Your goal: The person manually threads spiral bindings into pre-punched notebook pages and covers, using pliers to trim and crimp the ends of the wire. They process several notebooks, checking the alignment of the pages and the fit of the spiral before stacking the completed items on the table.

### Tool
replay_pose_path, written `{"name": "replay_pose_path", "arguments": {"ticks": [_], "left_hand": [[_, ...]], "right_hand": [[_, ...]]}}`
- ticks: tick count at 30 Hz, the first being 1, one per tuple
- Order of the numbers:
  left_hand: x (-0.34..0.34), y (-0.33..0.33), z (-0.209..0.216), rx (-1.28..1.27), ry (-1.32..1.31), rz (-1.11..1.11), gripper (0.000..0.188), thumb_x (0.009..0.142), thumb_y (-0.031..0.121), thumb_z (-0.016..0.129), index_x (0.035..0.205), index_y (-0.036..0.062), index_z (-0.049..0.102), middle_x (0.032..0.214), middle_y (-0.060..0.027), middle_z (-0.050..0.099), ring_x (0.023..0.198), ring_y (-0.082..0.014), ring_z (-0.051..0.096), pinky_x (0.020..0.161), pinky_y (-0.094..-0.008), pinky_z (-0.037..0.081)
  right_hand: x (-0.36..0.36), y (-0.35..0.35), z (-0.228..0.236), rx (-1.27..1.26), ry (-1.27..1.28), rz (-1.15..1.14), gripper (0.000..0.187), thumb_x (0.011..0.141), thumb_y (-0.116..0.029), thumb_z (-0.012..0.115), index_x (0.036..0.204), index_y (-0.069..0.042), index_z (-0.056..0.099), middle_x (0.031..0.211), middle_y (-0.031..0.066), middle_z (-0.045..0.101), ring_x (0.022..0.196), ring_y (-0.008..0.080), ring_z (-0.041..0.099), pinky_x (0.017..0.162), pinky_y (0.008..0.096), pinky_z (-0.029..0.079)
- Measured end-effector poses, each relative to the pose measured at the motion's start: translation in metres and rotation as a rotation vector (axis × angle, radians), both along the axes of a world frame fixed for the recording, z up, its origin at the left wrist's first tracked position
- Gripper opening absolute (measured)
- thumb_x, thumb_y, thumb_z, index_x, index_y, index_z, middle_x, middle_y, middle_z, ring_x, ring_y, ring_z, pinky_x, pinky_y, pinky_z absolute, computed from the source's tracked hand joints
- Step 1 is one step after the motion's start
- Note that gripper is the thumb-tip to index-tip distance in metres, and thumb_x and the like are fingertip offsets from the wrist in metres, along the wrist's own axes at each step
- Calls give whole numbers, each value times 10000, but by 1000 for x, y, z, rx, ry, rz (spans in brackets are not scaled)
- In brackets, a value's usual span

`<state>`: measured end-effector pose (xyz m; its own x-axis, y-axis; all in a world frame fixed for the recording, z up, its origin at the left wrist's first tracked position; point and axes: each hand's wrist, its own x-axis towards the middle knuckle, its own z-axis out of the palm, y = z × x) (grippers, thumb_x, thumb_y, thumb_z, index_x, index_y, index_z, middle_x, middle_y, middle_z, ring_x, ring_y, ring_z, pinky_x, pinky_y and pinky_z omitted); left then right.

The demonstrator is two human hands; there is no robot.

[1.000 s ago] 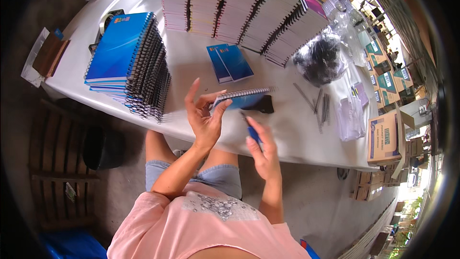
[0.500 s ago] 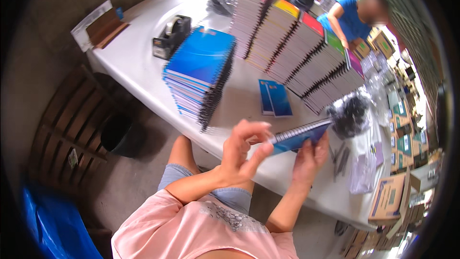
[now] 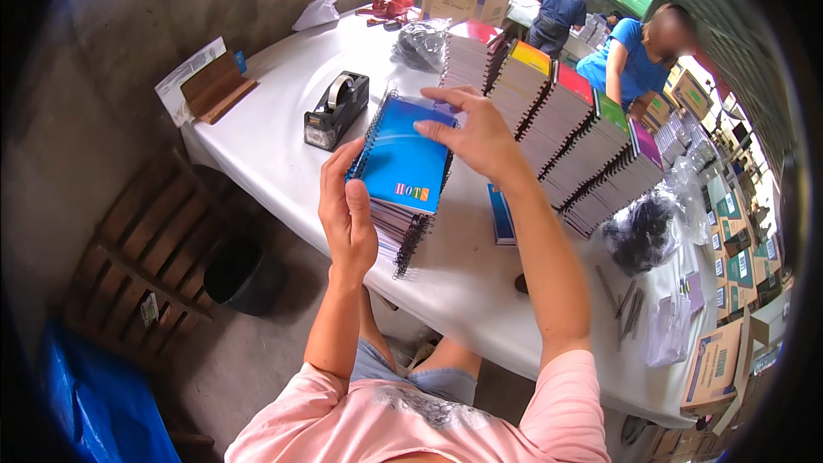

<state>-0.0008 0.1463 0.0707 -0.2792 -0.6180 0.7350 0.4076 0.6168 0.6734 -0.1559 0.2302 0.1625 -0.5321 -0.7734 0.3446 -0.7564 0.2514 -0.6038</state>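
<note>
A blue spiral notebook (image 3: pixel 407 154) lies on top of a stack of spiral notebooks (image 3: pixel 399 236), its coil toward the left. The coils lower in the stack stick out on the right. My left hand (image 3: pixel 350 210) rests along the coil edge of the top notebook, fingers stretched and thumb apart. Over its far right corner reaches my right hand (image 3: pixel 480 133), with thumb and fingers spread on the cover. Partly behind my right forearm, a smaller blue booklet (image 3: pixel 502 216) lies on the table.
A black tape dispenser (image 3: pixel 337 111) stands left of the stack on the white table (image 3: pixel 266 150). Tall notebook stacks (image 3: pixel 557 133) with colored covers rise beyond. Crumpled plastic (image 3: pixel 639 236), loose coils (image 3: pixel 630 313) and cartons (image 3: pixel 716 360) are at right. A person in blue (image 3: pixel 630 60) works across.
The blue notebook, previously in my hands at the right, is now on the stack. My hands have moved left with it, and the view has shifted.
</note>
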Motion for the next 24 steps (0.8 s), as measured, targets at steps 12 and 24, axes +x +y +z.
{"name": "replay_pose_path", "arguments": {"ticks": [12,24], "left_hand": [[10,-11,-6,-2,151,260,525,973,420,319,1228,-22,444,1262,-154,457,1173,-248,444,994,-367,341],[-16,133,-29,-327,-83,-686,299,775,228,671,1042,126,584,971,-104,578,1081,-321,521,969,-474,343]], "right_hand": [[-42,49,-57,-353,-266,-73,504,867,-295,584,1293,-57,461,1227,203,510,1125,297,502,966,349,379],[-62,180,-184,37,-278,-738,555,568,-267,824,994,-38,553,928,191,643,902,326,623,782,402,474]]}}
